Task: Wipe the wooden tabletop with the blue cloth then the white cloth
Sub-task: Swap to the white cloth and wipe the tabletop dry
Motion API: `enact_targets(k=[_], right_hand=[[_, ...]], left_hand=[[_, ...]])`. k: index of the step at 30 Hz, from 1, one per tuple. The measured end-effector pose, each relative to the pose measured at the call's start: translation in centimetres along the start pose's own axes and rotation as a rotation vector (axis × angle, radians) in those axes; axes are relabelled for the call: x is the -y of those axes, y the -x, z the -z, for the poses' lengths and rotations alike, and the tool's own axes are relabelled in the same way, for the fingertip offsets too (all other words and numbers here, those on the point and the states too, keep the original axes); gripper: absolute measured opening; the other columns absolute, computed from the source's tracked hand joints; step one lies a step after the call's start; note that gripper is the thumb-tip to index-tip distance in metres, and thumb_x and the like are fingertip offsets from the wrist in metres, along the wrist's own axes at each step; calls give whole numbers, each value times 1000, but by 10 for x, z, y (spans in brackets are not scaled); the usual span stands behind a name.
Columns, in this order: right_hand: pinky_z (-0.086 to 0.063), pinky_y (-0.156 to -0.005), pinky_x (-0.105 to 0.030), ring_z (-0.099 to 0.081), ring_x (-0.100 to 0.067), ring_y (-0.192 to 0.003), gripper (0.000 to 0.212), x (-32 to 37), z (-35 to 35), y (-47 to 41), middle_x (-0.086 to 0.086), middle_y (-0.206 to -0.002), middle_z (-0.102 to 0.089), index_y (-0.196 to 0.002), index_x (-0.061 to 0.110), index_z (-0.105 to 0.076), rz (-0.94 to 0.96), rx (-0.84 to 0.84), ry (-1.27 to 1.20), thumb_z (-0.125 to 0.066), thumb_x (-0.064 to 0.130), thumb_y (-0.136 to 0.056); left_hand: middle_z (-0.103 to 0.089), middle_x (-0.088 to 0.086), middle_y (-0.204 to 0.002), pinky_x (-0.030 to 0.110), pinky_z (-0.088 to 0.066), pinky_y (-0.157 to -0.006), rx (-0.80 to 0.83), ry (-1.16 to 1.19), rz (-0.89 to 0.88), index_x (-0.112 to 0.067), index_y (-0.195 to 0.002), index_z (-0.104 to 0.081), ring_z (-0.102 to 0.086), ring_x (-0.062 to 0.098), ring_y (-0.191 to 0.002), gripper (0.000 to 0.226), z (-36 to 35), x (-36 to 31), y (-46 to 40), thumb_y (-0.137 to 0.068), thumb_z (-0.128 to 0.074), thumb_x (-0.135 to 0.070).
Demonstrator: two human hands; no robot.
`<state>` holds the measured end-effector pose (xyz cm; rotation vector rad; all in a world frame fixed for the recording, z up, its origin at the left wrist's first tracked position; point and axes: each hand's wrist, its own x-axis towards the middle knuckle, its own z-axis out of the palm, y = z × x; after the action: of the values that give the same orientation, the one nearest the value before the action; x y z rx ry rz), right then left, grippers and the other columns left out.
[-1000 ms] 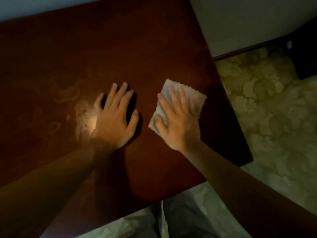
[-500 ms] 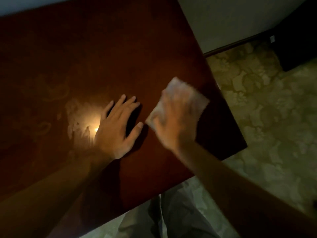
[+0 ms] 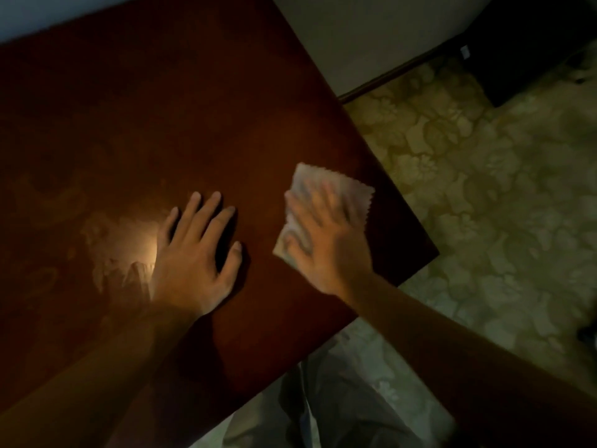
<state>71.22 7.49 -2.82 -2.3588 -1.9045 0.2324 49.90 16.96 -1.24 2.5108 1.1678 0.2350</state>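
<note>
The tabletop [image 3: 181, 101] is dark reddish-brown wood with pale smears. The cloth [image 3: 353, 192] is white — its edge zigzag-cut. The carpet [image 3: 484, 189] carries an olive-and-cream floral pattern; the trousers [image 3: 349, 409] are grey.

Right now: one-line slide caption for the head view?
Right hand presses white cloth on wooden tabletop; left hand lies flat.
</note>
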Motion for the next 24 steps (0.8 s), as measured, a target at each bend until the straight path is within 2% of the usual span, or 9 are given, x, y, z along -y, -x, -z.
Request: enact_targets(k=[2, 4, 8, 11, 16, 19, 24], right_hand=[[-17, -123, -57, -17, -35, -154, 69, -34, 10, -7, -12, -166, -25, -160, 24, -25, -102, 50, 46, -29, 57, -99], [-5, -124, -53, -11, -35, -156, 71, -52, 14, -8, -11, -169, -17, -161, 25, -19, -196, 48, 12, -24, 58, -99], [-2, -124, -50, -11, -33, -156, 70, -41, 8, -6, -12, -168, -21, -161, 22, -23, -290, -36, 4, -24, 56, -99], [-1, -125, -52, -7, -33, -157, 73, -18, 6, 4, -13, -169, -17, -162, 21, -19, -332, -1, 9, -24, 57, -98], [-3, -123, -54, -12, -36, -155, 71, 52, -4, 33, -13, -167, -21, -159, 19, -27, -128, 36, 14, -33, 56, -98], [-8, -125, -56, -8, -32, -157, 67, 86, -17, 56, -10, -168, -19, -158, 19, -31, 15, 32, 12, -34, 53, -101], [-14, -125, -54, -12, -28, -157, 62, 68, -19, 68, -7, -167, -24, -153, 23, -43, 189, -19, -23, -43, 51, -98]], left_hand=[[-31, 5, -161, 46, -8, -123, 0, -9, 0, -15, -148, -46, -14, 21, -153, 59, 0, 0, -1, -99, -33, -45], [-32, 5, -160, 47, -8, -123, -4, -6, -1, -15, -148, -46, -14, 22, -153, 59, 0, 1, -1, -99, -32, -45], [-35, 5, -159, 51, -13, -121, -9, 3, 5, -16, -147, -47, -17, 23, -152, 58, -1, 3, -1, -100, -32, -47], [-35, 5, -159, 52, -14, -120, -14, 18, -2, -16, -147, -47, -17, 23, -152, 57, -4, 4, -1, -102, -31, -48], [-38, 4, -157, 49, -15, -121, -50, 33, 3, -16, -145, -50, -20, 22, -151, 55, -4, 3, -1, -101, -33, -45], [-42, 3, -154, 47, -17, -120, -73, 58, 23, -17, -142, -54, -25, 20, -149, 52, -4, 3, -3, -101, -34, -42], [-42, 4, -155, 45, -16, -121, -79, 39, 20, -16, -142, -53, -25, 20, -149, 51, -6, 2, -2, -99, -41, -40]])
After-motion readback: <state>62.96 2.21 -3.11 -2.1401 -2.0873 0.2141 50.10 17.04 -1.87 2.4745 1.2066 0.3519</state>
